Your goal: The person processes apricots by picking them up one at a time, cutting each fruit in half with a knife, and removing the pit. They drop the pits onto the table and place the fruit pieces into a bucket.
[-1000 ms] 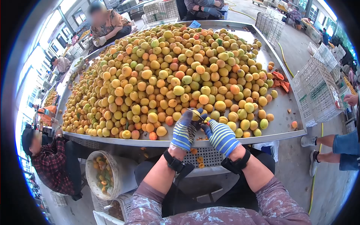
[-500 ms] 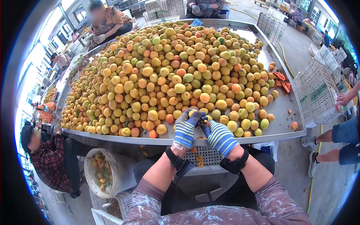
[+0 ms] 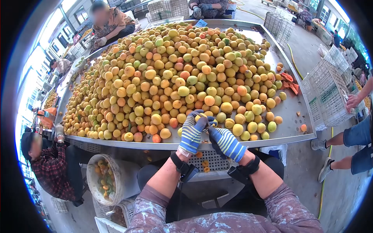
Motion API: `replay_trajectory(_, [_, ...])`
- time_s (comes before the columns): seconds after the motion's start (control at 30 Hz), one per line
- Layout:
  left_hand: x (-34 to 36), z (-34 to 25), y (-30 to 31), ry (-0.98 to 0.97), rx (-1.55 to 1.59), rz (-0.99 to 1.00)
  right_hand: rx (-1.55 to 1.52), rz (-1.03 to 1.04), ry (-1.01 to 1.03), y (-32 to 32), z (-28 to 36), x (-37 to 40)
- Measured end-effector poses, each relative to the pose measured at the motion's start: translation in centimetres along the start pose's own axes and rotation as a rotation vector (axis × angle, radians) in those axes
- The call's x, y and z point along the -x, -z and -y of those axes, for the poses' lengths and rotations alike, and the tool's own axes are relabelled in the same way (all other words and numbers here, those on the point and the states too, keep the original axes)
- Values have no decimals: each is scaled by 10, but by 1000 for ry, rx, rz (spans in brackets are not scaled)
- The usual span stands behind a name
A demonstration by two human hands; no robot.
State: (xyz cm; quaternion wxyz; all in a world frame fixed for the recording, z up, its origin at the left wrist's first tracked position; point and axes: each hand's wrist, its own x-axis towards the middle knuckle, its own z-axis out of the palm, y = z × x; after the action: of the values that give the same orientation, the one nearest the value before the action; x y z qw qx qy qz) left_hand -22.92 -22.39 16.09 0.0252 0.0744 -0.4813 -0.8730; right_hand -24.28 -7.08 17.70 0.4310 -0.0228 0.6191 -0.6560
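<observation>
A large heap of yellow-orange apricots [image 3: 163, 81] covers the metal table [image 3: 287, 128]. At its front edge my left hand [image 3: 192, 132], in a blue-and-yellow striped glove, has its fingers closed around a yellow apricot [image 3: 200, 116]. My right hand [image 3: 227, 140], in a matching glove, is closed close beside it; whatever lies between its fingers is too small to make out. Under my hands, a perforated white crate [image 3: 215, 160] holds a few orange fruit pieces [image 3: 206, 163].
A white bucket [image 3: 121, 180] with fruit and leaves stands at lower left, near a person in a plaid shirt [image 3: 52, 171]. Orange gloves [image 3: 288, 83] lie at the table's right. Stacked crates [image 3: 326, 93] and a person's legs [image 3: 349, 149] are at the right.
The view has shifted slightly. The fingers of my left hand have turned a little around the apricot, and my right hand has changed its angle slightly beside it.
</observation>
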Motion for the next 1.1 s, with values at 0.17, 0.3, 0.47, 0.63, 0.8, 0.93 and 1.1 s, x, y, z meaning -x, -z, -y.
replay_trajectory(0.17, [1, -11, -8, -161, -193, 1, 866, -443, 551, -4, 0, 2])
replay_trajectory(0.3, [1, -9, -1, -312, -466, -14, 1042, -472, 503, -4, 2, 3])
replay_trajectory(0.47, [5, -13, -1, -233, -395, 26, 195, -66, 221, -2, 8, 4])
replay_trajectory(0.63, [6, -10, -5, -115, -68, 45, 397, -237, 516, 5, -16, -18])
replay_trajectory(0.8, [7, 1, -5, -116, 41, 77, 578, -590, 806, 11, 3, -8])
replay_trajectory(0.93, [8, 37, -7, -87, -10, 16, 783, -612, 888, 3, 17, 1])
replay_trajectory(1.1, [6, 47, -12, -117, -96, -111, 812, -606, 763, 0, 13, -5])
